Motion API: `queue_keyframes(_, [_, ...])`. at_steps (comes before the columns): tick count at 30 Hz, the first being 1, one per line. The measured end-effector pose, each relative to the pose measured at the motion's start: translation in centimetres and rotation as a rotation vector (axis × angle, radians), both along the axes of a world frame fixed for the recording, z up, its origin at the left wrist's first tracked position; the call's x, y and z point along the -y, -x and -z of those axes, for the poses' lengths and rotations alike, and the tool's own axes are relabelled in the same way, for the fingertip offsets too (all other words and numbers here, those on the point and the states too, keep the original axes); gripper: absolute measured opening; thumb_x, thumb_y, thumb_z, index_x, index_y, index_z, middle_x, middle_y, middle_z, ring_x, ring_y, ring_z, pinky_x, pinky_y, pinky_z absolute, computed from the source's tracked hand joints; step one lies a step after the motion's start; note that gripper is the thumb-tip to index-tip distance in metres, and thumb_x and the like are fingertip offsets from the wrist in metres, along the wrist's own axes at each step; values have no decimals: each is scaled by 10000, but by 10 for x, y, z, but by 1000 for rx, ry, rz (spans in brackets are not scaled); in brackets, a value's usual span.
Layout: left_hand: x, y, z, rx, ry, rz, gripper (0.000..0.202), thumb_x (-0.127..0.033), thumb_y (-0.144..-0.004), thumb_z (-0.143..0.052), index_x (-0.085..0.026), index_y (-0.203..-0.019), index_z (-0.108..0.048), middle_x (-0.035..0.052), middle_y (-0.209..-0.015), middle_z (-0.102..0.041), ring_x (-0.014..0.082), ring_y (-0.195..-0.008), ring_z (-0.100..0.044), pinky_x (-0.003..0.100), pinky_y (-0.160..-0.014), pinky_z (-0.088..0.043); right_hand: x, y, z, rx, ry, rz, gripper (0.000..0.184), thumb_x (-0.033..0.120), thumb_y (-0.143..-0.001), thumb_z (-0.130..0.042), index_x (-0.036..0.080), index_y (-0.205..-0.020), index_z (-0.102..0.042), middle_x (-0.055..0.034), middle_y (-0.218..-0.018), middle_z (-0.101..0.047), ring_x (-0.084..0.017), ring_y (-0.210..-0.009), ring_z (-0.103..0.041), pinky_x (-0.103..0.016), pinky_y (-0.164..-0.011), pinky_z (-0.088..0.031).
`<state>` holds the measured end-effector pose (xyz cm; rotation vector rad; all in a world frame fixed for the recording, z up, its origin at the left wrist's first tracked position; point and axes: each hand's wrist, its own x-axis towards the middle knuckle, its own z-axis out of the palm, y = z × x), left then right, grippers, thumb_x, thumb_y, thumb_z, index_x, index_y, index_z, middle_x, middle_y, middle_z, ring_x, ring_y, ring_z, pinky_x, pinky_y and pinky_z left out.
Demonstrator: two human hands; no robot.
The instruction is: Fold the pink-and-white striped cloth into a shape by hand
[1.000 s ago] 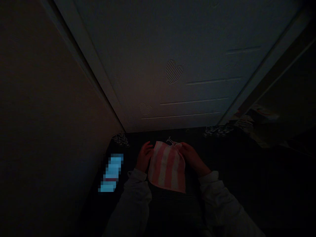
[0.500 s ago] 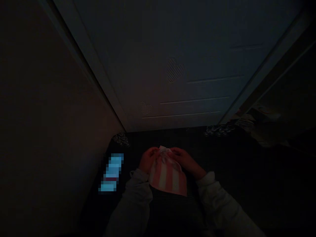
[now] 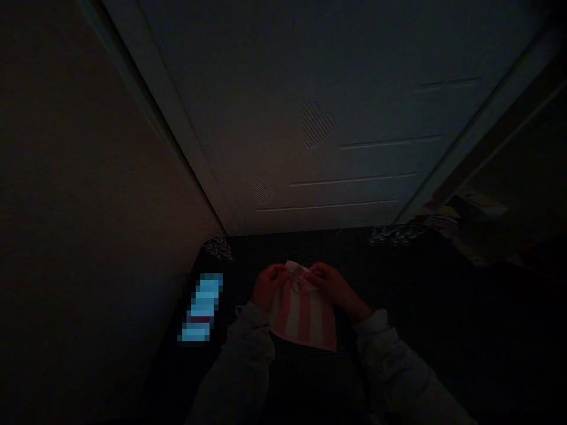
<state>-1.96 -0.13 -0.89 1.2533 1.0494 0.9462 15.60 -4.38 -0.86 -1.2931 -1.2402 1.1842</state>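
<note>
In the dim light, a pink-and-white striped cloth (image 3: 305, 319) lies spread on the dark table, its upper end bunched between both hands. My left hand (image 3: 268, 286) pinches the top left of this cloth, fingers curled. Opposite it, my right hand (image 3: 334, 289) grips the top right part, thumb and fingers closed on the fabric. Between the fingertips sits a small shiny thing (image 3: 293, 274) against a pale fold; its kind is too dark to make out.
A lit phone (image 3: 201, 308), its screen blurred out, lies at the left. Clusters of small shiny rings stand at the back left (image 3: 218, 248) and back right (image 3: 394, 235) of the table (image 3: 416, 330). Behind rises a white door (image 3: 283, 141) with embossed hearts.
My fingertips have shifted slightly apart at the top of the cloth, and the small shiny thing shows more clearly between them. The view has moved a little.
</note>
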Motion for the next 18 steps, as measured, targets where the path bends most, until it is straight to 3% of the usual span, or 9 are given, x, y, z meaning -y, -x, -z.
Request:
queue_keyframes(10, [4, -4, -5, -47, -27, -31, 222, -294, -607, -651, -142, -760, -601, 15, -711, -600, 142, -680, -535, 257, -646, -401, -2, 2, 4, 125, -73, 42, 224, 370, -661, -612, 186, -645, -486, 43, -598, -472, -100, -571, -445, -223, -540, -355])
queue_keyframes(14, [2, -3, -2, -3, -4, -18, 230, -298, -606, -656, -149, -771, -595, 7, -713, -590, 129, -661, -528, 244, -628, -402, -1, 5, 5, 180, -129, 62, 212, 360, -674, -605, 196, -777, -519, 28, -672, -517, -112, -612, -478, -235, -574, -383])
queue_keyframes(18, [1, -2, -2, 8, 24, 34, 217, -306, -615, -650, -157, -762, -592, -2, -681, -583, 122, -630, -524, 241, -607, -404, 2, 7, -1, 304, -219, -23, 216, 344, -744, -534, 207, -900, -593, -30, -827, -589, -151, -746, -531, -282, -689, -403])
